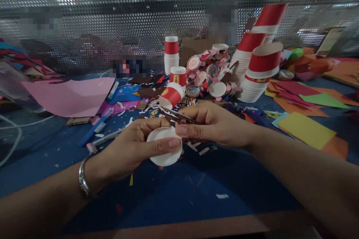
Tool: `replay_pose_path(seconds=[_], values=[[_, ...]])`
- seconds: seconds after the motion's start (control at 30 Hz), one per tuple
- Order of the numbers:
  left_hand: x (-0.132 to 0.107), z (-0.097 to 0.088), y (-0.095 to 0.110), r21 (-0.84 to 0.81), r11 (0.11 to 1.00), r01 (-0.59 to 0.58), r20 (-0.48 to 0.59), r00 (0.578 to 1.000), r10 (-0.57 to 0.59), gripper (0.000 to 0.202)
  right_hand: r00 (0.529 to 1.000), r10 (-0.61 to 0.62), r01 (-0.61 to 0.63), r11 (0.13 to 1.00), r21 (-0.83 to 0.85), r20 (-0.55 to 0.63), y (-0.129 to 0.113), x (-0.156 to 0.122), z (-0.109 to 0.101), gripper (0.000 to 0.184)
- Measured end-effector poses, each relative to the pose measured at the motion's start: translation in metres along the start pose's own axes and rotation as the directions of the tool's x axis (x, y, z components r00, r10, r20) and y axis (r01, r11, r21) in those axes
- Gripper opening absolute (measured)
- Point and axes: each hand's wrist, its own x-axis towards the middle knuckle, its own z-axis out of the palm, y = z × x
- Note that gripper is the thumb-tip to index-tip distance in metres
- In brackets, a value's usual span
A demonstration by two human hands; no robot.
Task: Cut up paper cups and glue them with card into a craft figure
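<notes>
Cup stacks (254, 65) stand at the desk's (179, 198) far right; paper sheets (305, 129) lie along its right edge.

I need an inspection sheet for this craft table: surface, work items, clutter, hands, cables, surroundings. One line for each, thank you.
Surface: blue table cover, strewn with small paper scraps.
Work items: white paper disc in the left hand; scissors in the right hand, blades pointing left above the disc.
Clutter: stacks of red paper cups, heap of cut cup bottoms, pink sheet, coloured paper sheets, pens.
Hands: left hand has thumb on the disc; right hand has a closed grip on the scissors.
Cables: white cable at the left edge.
Surroundings: perforated metal screen behind the table.
</notes>
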Motion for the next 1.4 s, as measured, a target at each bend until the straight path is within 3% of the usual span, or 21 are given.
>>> replay_pose_path(seconds=[0.2,0.4,0.67,0.93,1.13,1.4], values=[[0.001,0.000,0.001,-0.034,0.996,-0.085,-0.078,0.994,0.082,0.020,0.992,-0.049,0.032,0.989,-0.141,-0.115,0.010,0.001,-0.006,0.044],[0.005,-0.004,0.002,-0.113,0.987,-0.115,-0.221,0.971,0.088,0.023,0.979,-0.078,0.022,0.958,-0.286,-0.186,0.012,-0.001,-0.004,0.042],[0.005,-0.006,-0.004,0.043,0.968,-0.246,-0.217,0.944,0.250,0.017,0.963,-0.129,0.008,0.890,-0.456,-0.235,0.007,-0.002,-0.001,0.036],[0.002,-0.007,-0.005,0.299,0.898,-0.322,-0.239,0.886,0.397,0.015,0.953,-0.171,0.006,0.834,-0.551,-0.248,0.005,-0.004,0.003,0.034],[-0.003,-0.002,0.000,0.367,0.874,-0.319,-0.236,0.877,0.419,0.014,0.943,-0.242,0.034,0.752,-0.658,-0.228,0.003,-0.006,0.008,0.037],[-0.004,-0.002,0.001,0.375,0.882,-0.287,-0.217,0.898,0.384,0.022,0.925,-0.321,0.058,0.647,-0.761,-0.202,0.003,-0.006,0.009,0.042]])
